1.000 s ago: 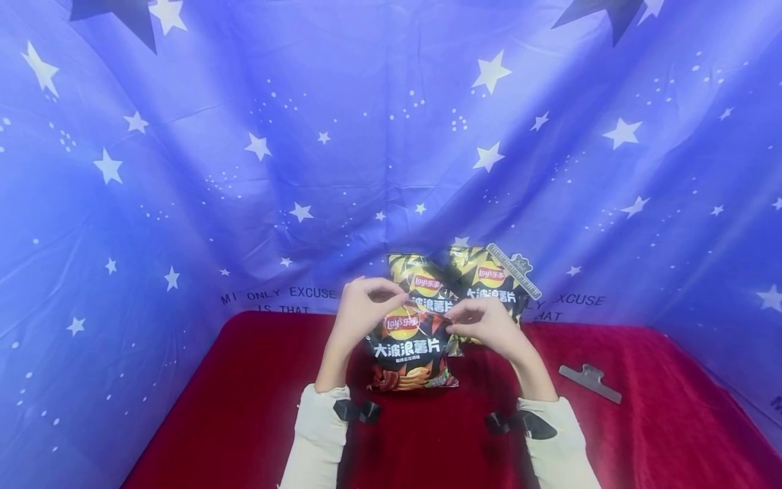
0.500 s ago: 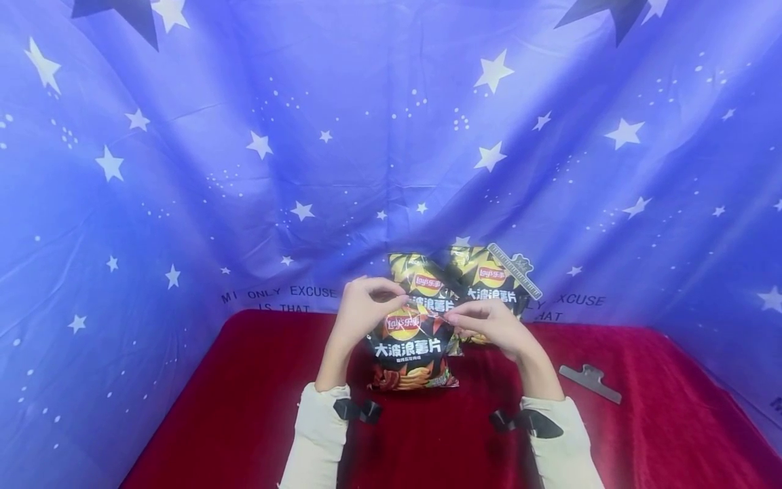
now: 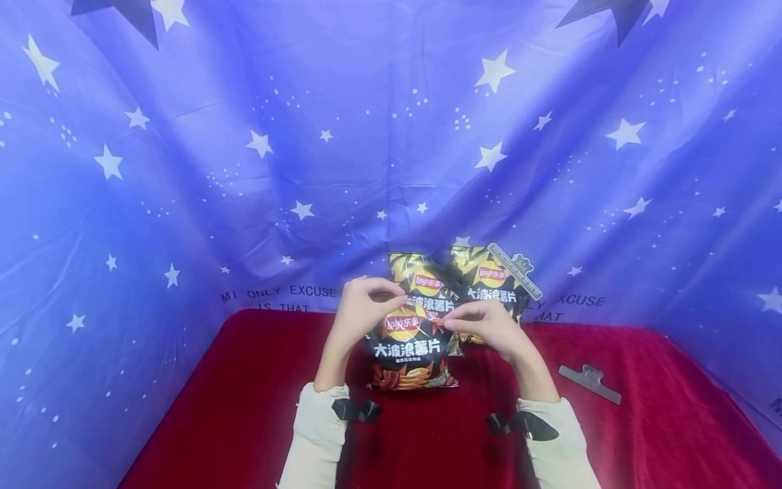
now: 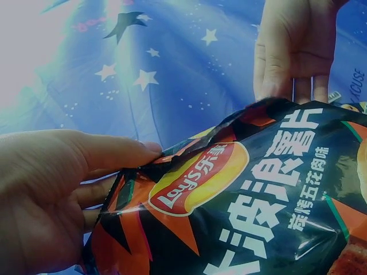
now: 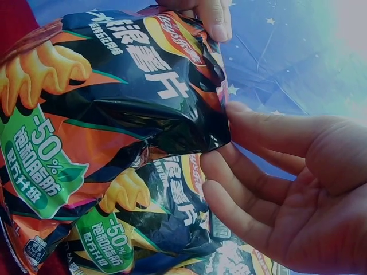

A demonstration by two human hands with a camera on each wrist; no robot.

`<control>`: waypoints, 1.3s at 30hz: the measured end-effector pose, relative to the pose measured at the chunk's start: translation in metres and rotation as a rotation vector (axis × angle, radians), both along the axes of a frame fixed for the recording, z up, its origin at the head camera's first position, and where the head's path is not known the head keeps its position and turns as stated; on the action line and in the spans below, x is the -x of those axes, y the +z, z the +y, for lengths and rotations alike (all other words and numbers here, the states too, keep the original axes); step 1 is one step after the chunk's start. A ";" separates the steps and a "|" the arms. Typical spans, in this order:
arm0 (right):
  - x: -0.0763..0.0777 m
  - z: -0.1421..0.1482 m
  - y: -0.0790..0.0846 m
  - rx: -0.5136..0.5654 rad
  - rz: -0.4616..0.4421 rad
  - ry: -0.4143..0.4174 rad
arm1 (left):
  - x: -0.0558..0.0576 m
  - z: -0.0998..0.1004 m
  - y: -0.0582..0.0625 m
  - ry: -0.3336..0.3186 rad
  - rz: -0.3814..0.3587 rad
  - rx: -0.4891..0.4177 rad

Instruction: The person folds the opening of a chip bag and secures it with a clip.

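Observation:
A black-and-orange bag of potato chips (image 3: 408, 363) stands upright on the table, its front toward me. My left hand (image 3: 359, 314) pinches its top edge near the left corner, thumb in front in the left wrist view. At the opposite top corner my right hand (image 3: 491, 327) pinches the foil between thumb and index finger. In the right wrist view that corner is folded over and creased, and the other fingers of the right hand (image 5: 304, 172) are spread loosely below it.
Behind stand two yellow-and-black chip bags, one left (image 3: 421, 268) and one right (image 3: 473, 258). A metal clip (image 3: 514, 272) sits across the right bag's top corner. Another metal clip (image 3: 589, 382) lies on the red tablecloth (image 3: 660, 421). A blue star-printed curtain (image 3: 379, 156) hangs behind.
My right hand has shifted slightly left, its fingertips moving inward along the bag's top edge. The left hand and the bags stay in place.

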State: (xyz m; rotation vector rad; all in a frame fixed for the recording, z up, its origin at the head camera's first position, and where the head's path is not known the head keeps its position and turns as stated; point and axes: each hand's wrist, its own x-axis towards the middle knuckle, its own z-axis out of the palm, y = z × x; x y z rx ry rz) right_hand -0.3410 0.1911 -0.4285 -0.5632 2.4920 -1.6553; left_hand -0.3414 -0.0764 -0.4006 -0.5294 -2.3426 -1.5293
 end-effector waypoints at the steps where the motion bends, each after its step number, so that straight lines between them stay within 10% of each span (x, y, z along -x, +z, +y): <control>1: -0.001 -0.001 0.000 -0.003 0.008 0.004 | 0.000 0.000 0.000 -0.002 0.000 -0.005; 21: 0.001 -0.008 -0.001 -0.016 0.077 0.019 | -0.004 0.005 0.001 0.131 0.057 0.220; 39: -0.004 -0.006 0.004 -0.049 0.066 0.000 | -0.001 0.007 -0.002 0.061 0.120 0.174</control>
